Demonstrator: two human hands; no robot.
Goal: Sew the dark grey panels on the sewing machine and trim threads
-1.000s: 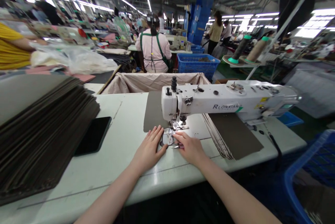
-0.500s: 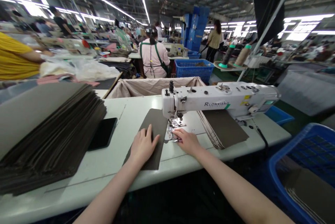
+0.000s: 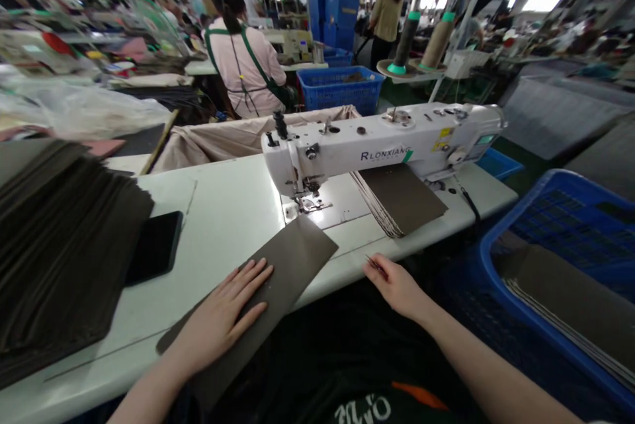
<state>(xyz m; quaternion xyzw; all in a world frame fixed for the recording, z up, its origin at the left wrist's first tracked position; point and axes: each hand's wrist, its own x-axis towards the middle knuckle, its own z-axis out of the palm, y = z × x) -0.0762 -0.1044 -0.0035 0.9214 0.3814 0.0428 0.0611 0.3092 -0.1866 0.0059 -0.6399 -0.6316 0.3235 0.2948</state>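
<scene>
My left hand (image 3: pixel 225 308) lies flat, fingers spread, on a dark grey-brown panel (image 3: pixel 297 262). The panel slants across the front of the table (image 3: pixel 223 212), its far corner close to the needle area of the white sewing machine (image 3: pixel 342 153) and its near end past the table edge. Off the table's front edge, my right hand (image 3: pixel 394 282) is closed around a small, thin metal tool (image 3: pixel 376 265), perhaps snips. A stack of similar panels (image 3: pixel 404 196) rests beneath the machine arm. At far left stands a taller stack of dark panels (image 3: pixel 64 252).
A black phone (image 3: pixel 155 247) lies beside the tall stack. At right, a blue basket (image 3: pixel 489 239) holds more panels. Behind the table are a beige cloth-lined bin (image 3: pixel 198 146), another blue basket (image 3: pixel 340 90) and a seated person (image 3: pixel 243 67). Thread cones (image 3: pixel 407 40) stand behind the machine.
The panel has turned and come toward me, away from the needle, under my left hand. My right hand has moved from the needle area to the front edge with the small tool. The view has shifted.
</scene>
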